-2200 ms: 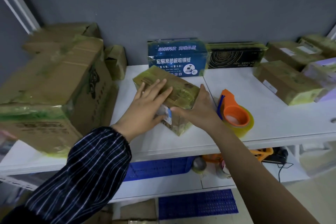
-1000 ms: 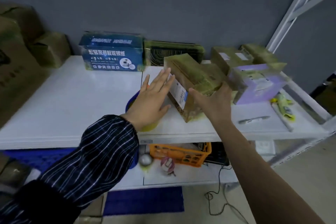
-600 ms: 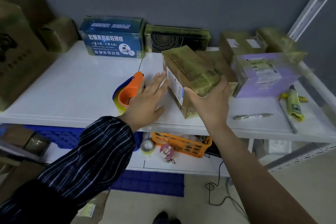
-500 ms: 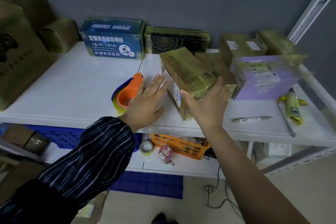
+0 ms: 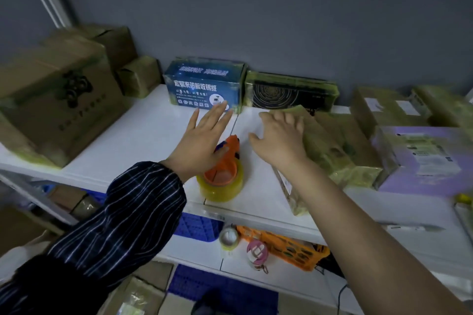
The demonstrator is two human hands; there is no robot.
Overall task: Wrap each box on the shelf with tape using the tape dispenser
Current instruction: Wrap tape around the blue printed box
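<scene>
The left hand is hovering flat, fingers straight and spread, directly over the orange handle of the tape dispenser. The dispenser is standing on the white shelf near its front edge. Contact between palm and handle cannot be confirmed. The right hand is lying released, fingers loosely spread, at the left edge of the taped brown box; it is grasping nothing. That box is sitting near the dispenser and just beside a lilac box.

Judged step: changeover between boxes, with the dispenser about to be taken up. The next move is calling for the left hand to close round the handle and for another box to be brought forward; the blue printed box is standing nearest, behind the hands.
</scene>
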